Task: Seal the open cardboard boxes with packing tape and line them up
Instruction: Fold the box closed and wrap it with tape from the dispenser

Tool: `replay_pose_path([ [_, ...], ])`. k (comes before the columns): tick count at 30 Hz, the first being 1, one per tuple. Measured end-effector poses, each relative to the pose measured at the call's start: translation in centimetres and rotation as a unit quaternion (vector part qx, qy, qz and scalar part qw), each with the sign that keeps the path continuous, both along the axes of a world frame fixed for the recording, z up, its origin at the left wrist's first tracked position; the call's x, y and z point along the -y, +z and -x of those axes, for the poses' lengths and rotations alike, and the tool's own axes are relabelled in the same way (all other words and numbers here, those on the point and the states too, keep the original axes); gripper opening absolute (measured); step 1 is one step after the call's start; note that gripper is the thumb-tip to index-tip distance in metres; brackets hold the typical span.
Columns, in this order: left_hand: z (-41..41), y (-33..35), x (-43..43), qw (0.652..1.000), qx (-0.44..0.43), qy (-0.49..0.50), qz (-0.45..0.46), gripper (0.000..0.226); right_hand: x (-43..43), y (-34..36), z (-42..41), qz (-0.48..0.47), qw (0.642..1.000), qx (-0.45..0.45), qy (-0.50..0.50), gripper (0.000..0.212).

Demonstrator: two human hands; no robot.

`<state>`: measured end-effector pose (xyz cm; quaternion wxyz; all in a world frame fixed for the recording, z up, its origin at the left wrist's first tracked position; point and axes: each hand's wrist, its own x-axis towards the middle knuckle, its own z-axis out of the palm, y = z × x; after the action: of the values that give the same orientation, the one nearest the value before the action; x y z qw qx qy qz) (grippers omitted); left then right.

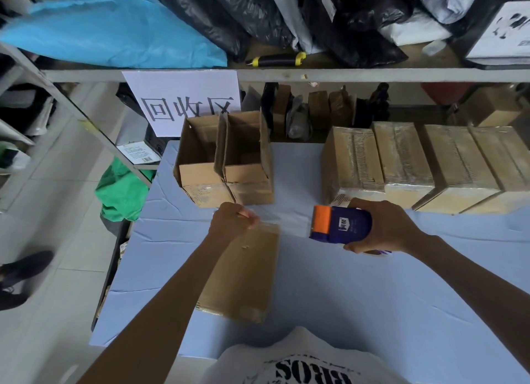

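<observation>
A closed cardboard box (252, 271) lies on the blue table (344, 297) in front of me. My left hand (232, 220) pinches the free end of a clear tape strip (282, 222) above the box's far edge. My right hand (384, 228) grips a blue and orange tape dispenser (341, 224) to the right of the box, with the strip stretched between both hands. Two open boxes (223, 159) stand side by side at the back left. Several sealed boxes (424, 165) form a row at the back right.
A metal shelf (286, 74) runs behind the table, carrying black bags, a blue bag and a yellow-black knife (276, 59). A paper sign (183, 102) hangs from it. A green bag (123, 191) lies on the floor at the left, near someone's shoes (23, 269).
</observation>
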<state>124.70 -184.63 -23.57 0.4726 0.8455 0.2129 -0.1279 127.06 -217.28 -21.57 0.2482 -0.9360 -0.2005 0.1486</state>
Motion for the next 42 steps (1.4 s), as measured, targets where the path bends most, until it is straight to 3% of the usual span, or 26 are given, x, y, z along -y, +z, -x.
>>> replay_pose_path([
  [9,-0.3,-1.2,1.2,0.997,0.04,-0.037,-0.061,0.009,0.5,-1.3,-0.7,0.012,1.0,-0.012,-0.01,0.079],
  [20,0.5,-2.4,2.0,0.993,0.076,-0.012,-0.086,0.012,0.4,-2.2,-1.0,0.026,1.0,-0.015,-0.008,0.08],
  [27,1.8,-3.0,2.5,0.974,0.164,-0.015,-0.158,0.007,0.3,-2.6,-1.1,0.031,0.999,-0.025,-0.006,0.08],
  [29,1.7,-3.5,2.0,0.961,0.193,-0.026,-0.197,0.015,0.3,-2.7,-1.0,0.032,0.999,-0.026,-0.009,0.08],
  [31,1.6,-4.1,1.5,0.964,0.172,-0.021,-0.201,0.038,0.3,-2.8,-1.1,0.033,0.999,-0.031,-0.013,0.08],
  [34,1.8,-4.5,2.4,0.978,0.054,0.031,-0.198,0.084,0.2,-2.9,-1.0,0.05,0.998,-0.032,-0.013,0.08],
  [38,2.7,-4.5,4.6,0.942,-0.114,-0.021,-0.316,0.144,0.2,-2.6,-0.8,0.061,0.997,-0.038,-0.008,0.084],
  [40,3.1,-4.5,4.7,0.924,-0.116,-0.049,-0.362,0.139,0.3,-2.0,-0.7,0.056,0.998,-0.034,-0.001,0.079],
  [42,2.9,-3.9,4.4,0.932,-0.084,-0.041,-0.349,0.128,0.4,-1.1,-0.6,0.051,0.998,-0.032,0.005,0.076],
])
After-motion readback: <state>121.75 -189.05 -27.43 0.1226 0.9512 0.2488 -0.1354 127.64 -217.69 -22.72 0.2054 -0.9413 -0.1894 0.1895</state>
